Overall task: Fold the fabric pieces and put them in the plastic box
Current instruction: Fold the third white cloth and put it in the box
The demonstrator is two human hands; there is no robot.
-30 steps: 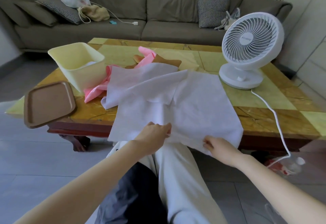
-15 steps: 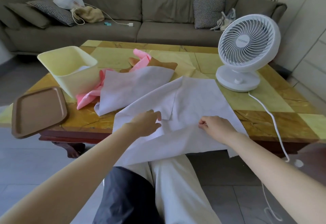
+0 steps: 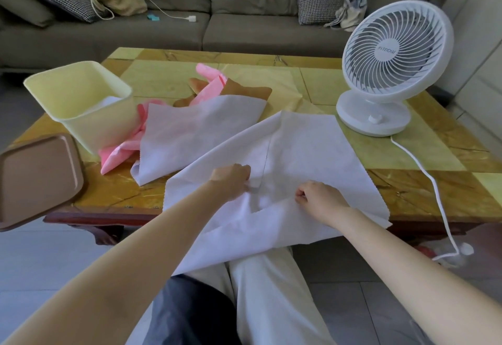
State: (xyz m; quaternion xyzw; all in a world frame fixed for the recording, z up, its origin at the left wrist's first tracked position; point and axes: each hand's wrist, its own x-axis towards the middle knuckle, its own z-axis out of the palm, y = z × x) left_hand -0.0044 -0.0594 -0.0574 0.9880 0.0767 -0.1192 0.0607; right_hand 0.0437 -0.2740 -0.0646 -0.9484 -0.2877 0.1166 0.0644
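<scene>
A large white fabric piece point(image 3: 307, 154) lies over the table's near edge and hangs down onto my lap. My left hand point(image 3: 231, 180) pinches a folded edge of it near the middle. My right hand point(image 3: 320, 198) grips another fold just to the right. A second white fabric piece point(image 3: 195, 132) lies behind, over a pink fabric piece point(image 3: 116, 154) and a brown one point(image 3: 244, 90). The pale yellow plastic box point(image 3: 78, 100) stands at the table's left with something white inside.
A white desk fan point(image 3: 391, 67) stands at the table's right, its cord point(image 3: 429, 187) trailing off the edge to the floor. A brown lid or tray point(image 3: 38, 179) overhangs the left corner of the yellow marble table point(image 3: 421, 162). A grey sofa point(image 3: 244, 18) sits behind.
Both hands have carried the near edge of the large white fabric up from below the table edge onto the cloth, folding it over. The hands are closer together.
</scene>
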